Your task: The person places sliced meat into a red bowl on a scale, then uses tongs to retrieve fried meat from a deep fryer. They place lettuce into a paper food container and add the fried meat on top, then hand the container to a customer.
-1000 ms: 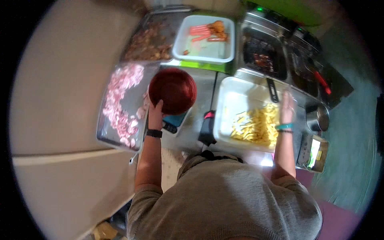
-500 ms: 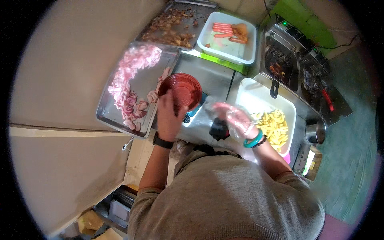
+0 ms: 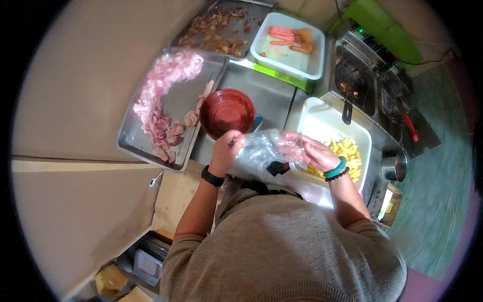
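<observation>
Clear, thin, crumpled plastic (image 3: pixel 262 146) is stretched between the two bare-armed hands, above the near edge of the grey metal table (image 3: pixel 259 85). The left hand (image 3: pixel 226 153), with a black band at its wrist, has its grip clamped on the plastic's left end, thumb and fingers together. The right hand (image 3: pixel 317 152), with a teal bracelet and a dark beaded one, is at the other end, its fingers partly seen through the plastic; whether its grip is closed on it, I cannot tell. Just beyond the left hand stands a round dark-red bowl (image 3: pixel 228 111), beside a rectangular metal tray (image 3: pixel 182 100) of raw pink meat (image 3: pixel 157 95). Yellow cut strips (image 3: pixel 347 149) lie in a white rectangular tub (image 3: pixel 313 121) near the right hand.
</observation>
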Demonstrator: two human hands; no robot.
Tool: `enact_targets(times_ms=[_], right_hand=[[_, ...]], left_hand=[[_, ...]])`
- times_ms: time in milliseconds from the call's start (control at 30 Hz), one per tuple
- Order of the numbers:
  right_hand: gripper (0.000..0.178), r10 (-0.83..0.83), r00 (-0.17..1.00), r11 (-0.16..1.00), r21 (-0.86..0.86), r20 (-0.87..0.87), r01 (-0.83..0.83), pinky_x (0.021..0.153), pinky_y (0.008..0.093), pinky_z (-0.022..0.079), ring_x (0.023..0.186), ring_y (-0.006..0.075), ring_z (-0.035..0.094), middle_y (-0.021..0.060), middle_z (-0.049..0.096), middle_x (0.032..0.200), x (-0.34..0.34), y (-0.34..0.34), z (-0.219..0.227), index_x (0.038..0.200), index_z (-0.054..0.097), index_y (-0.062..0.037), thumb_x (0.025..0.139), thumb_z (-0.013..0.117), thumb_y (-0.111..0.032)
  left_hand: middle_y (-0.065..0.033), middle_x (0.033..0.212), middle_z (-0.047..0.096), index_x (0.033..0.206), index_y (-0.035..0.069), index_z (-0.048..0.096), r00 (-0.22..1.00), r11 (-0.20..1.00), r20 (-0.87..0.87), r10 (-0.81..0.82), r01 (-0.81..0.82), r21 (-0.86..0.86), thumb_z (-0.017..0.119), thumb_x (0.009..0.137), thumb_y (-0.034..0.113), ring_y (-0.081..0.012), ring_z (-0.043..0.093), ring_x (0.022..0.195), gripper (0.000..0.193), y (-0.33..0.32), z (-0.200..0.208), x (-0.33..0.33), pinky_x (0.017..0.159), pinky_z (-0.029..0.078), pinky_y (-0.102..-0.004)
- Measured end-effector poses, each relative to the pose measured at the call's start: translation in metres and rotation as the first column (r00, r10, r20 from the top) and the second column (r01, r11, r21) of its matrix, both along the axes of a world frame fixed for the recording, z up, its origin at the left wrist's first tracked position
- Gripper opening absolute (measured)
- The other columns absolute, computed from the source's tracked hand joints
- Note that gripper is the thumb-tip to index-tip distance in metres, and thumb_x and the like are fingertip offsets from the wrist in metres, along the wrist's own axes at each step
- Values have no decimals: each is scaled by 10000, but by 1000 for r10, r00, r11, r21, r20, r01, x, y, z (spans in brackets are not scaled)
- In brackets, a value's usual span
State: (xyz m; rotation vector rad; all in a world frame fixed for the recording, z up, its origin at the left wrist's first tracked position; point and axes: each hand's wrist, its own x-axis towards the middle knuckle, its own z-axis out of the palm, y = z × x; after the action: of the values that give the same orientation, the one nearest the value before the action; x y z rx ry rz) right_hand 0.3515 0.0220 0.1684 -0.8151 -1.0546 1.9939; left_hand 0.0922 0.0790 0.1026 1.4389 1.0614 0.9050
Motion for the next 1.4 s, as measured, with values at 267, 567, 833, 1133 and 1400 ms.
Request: enact_targets(times_ms=[267, 567, 833, 1133, 1400], right_hand=[[542, -719, 508, 525, 849, 474, -50, 984, 358, 281, 1179, 292, 380, 161, 391, 1280, -12, 57, 7, 1311, 303, -47, 834, 503, -208], [238, -699, -16, 653, 629, 715, -422, 740, 387, 450, 870, 295, 550, 158, 565, 928, -26, 100, -80, 874, 592, -39, 703, 620, -201], [225, -571, 59, 592, 461, 819, -661, 559, 391, 480, 643, 284, 601, 104, 609, 725, -84, 86, -92, 958, 586, -161, 768, 550, -277], [570, -559, 175, 678, 568, 811, -466, 553, 394, 482, 627, 301, 595, 113, 616, 743, -50, 70, -81, 1256, 393, -181, 736, 616, -252], [535, -653, 171, 715, 675, 738, -183, 531, 323, 468, 538, 217, 577, 76, 613, 714, 5, 30, -14, 1227, 445, -141, 729, 641, -150]], left_hand=[[-153, 862, 580, 1081, 27, 501, 938, 983, -296, -180, 180, -27, 590, 769, 187, -220, 568, 759, 362, -20, -38, -20, 666, 446, -304], [-188, 855, 590, 1297, 70, 273, 672, 993, -740, -33, 104, 50, 524, 800, 256, -337, 576, 749, 587, -57, -74, -21, 653, 457, -435], [-182, 812, 587, 1330, 111, 221, 659, 991, -752, 0, 102, 89, 545, 779, 246, -333, 580, 712, 653, -45, -86, -24, 615, 461, -416], [-175, 799, 581, 1329, 185, 243, 609, 983, -793, -22, 156, 93, 548, 783, 257, -332, 577, 703, 630, -38, -96, -26, 603, 458, -428], [-160, 814, 599, 1314, 192, 290, 564, 958, -823, -63, 265, 109, 495, 801, 315, -309, 588, 705, 566, -27, -110, -32, 606, 466, -421]])
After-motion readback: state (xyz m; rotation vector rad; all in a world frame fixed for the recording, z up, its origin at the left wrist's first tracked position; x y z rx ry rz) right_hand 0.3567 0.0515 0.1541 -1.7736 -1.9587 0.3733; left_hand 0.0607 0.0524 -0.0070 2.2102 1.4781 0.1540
